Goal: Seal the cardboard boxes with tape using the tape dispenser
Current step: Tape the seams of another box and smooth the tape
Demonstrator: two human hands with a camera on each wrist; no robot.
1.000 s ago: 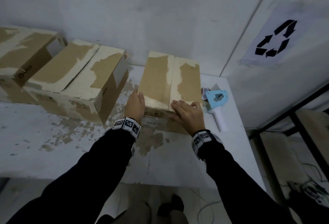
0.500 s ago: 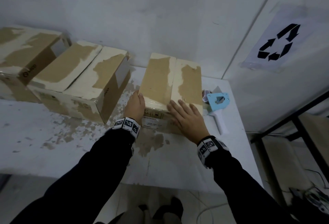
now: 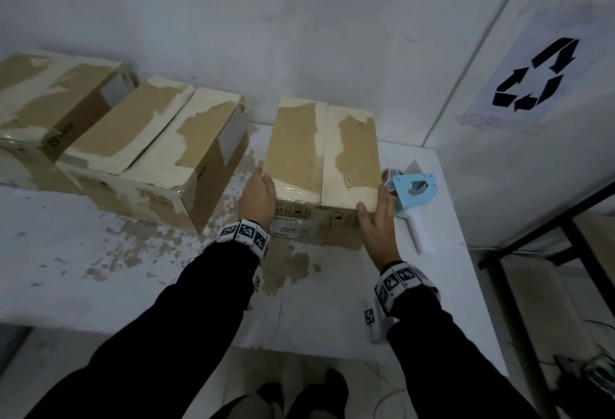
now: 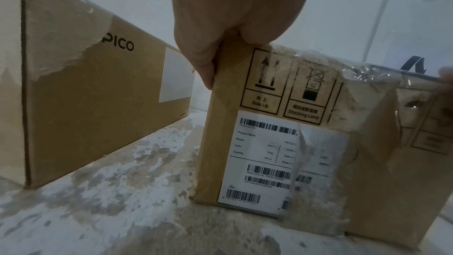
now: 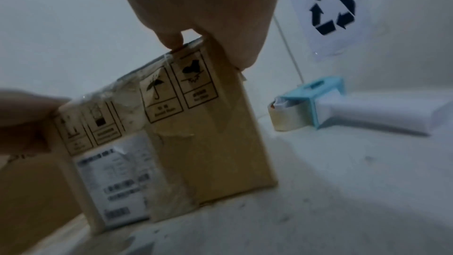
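A small cardboard box (image 3: 321, 159) stands on the white table (image 3: 100, 269), its two top flaps down. Wrinkled clear tape covers part of its front face (image 4: 367, 104). My left hand (image 3: 258, 197) grips the box's near left corner, thumb on top and fingers down the left side (image 4: 206, 77). My right hand (image 3: 377, 219) clasps the near right corner, with the thumb (image 5: 171, 44) on the front top edge and the fingers along the right side. The tape dispenser (image 3: 414, 192), blue with a white handle, lies on the table just right of the box (image 5: 318, 104), untouched.
Two larger cardboard boxes (image 3: 159, 152) (image 3: 50, 96) sit in a row to the left against the wall; the nearer one (image 4: 85, 104) is close to my left hand. A recycling sign (image 3: 535, 76) hangs on the right wall. A dark metal rack (image 3: 549, 252) stands past the table's right edge.
My right hand has slid off the top of the box to its near right corner. The left hand stays at the left corner. The camera has tilted slightly.
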